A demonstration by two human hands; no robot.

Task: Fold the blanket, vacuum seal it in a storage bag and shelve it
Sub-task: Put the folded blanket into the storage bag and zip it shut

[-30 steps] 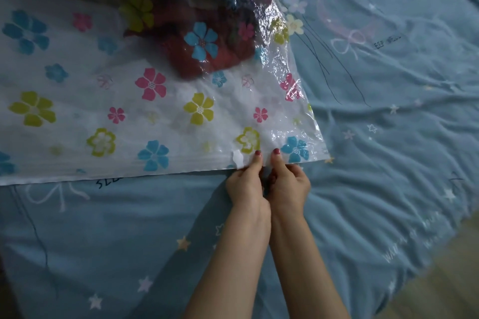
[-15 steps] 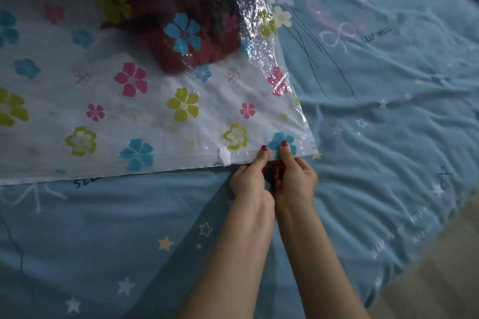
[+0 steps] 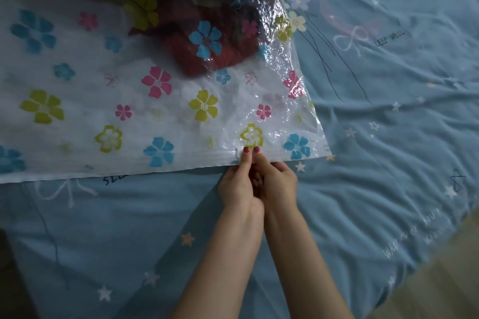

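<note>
I have a blue bedsheet [image 3: 388, 137] under everything, soft and rumpled, so nothing will slide far on it. On it lies the storage bag [image 3: 103, 101], a wide clear plastic sheet printed with flowers, thin, slick and floppy, so I would expect it to buckle if I pulled from one corner. Inside it, toward the far end, sits the blanket [image 3: 207, 41], a dark red folded mass, soft and bulky and likely the only real weight here; for lifting I would take the bag under that lump, not by the film. Along the near edge runs the zip seal [image 3: 155, 167], the stiffest part and the right place to grip. My left hand [image 3: 237, 186] and right hand [image 3: 278, 184] meet there, thumbs on top, pinching the seal. A small white piece [image 3: 237, 154] by the left thumb may be the slider clip; I cannot tell in this dim view.
</note>
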